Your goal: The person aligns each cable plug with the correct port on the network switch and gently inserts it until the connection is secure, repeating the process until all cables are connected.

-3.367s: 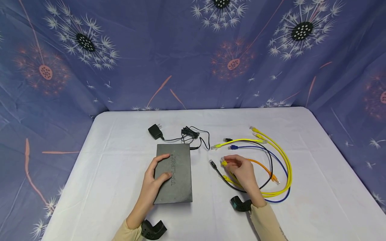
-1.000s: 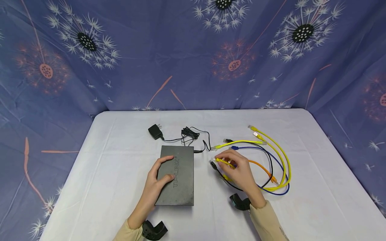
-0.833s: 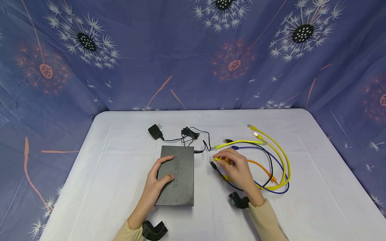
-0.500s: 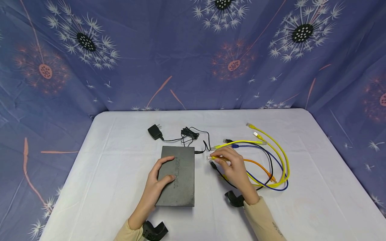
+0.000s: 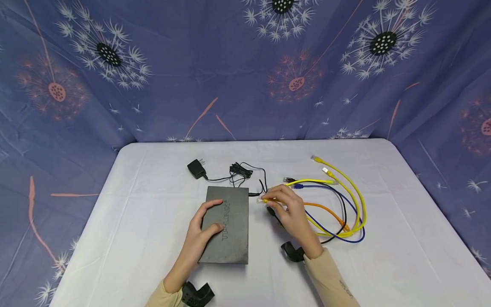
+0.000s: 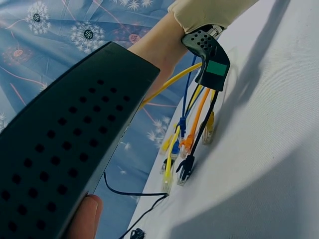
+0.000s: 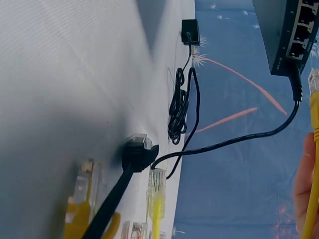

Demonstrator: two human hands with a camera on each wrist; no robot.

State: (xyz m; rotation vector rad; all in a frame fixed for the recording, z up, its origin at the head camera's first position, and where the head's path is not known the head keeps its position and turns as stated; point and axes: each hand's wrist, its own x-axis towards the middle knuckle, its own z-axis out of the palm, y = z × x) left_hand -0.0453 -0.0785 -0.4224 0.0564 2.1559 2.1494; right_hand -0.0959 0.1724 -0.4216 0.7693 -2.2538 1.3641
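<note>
My left hand grips a dark grey TP-LINK network switch, thumb lying across its lettered face. In the left wrist view the vented side of the switch fills the left, with a fingertip at its lower edge. A black power lead is plugged into the switch beside a row of ports. Between thumb and fingers, my right hand pinches a yellow network cable just behind its clear plug. That plug points left toward the port side, with a small gap between them.
Yellow, blue, orange and black network cables lie looped on the right, including an orange cable and a blue cable. A power adapter and its bundled cord lie behind the switch on the white tablecloth.
My right hand has carried the yellow plug leftward and slightly away from me, turning it toward the switch. The looped cables shifted a little with it. The switch has moved slightly right, still in my left hand.
</note>
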